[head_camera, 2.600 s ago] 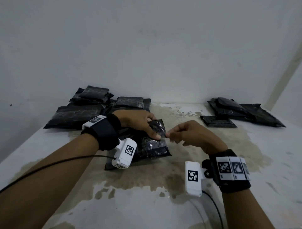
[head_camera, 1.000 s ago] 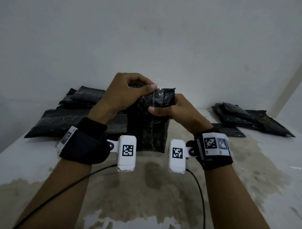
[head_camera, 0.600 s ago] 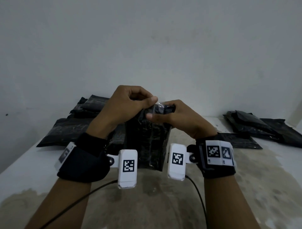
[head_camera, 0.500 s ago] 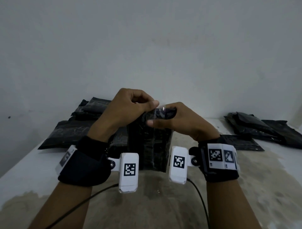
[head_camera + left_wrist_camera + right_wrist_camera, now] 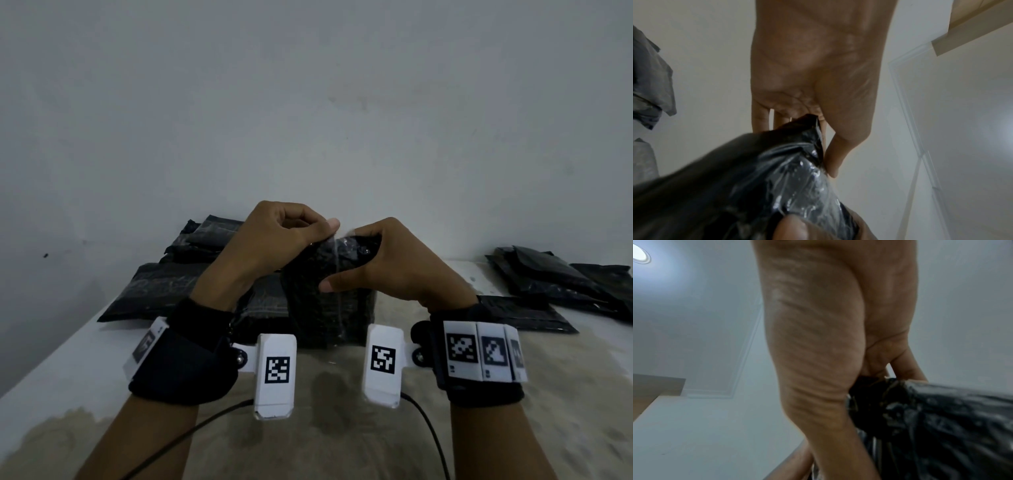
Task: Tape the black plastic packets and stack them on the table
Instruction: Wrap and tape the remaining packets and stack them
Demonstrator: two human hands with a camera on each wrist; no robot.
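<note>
At centre frame, above the stained white bench (image 5: pixel 513 394), my left hand (image 5: pixel 274 240) and right hand (image 5: pixel 394 267) pinch a crinkly black plastic packet (image 5: pixel 329 308) upright at its top; probably soft, light, slippery.

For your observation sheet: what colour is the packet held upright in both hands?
Glossy black; the packet shows best in the head view.

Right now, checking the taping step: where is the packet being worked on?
In the head view, the packet stands upright at table centre, gripped at its top by the left hand and right hand.
</note>
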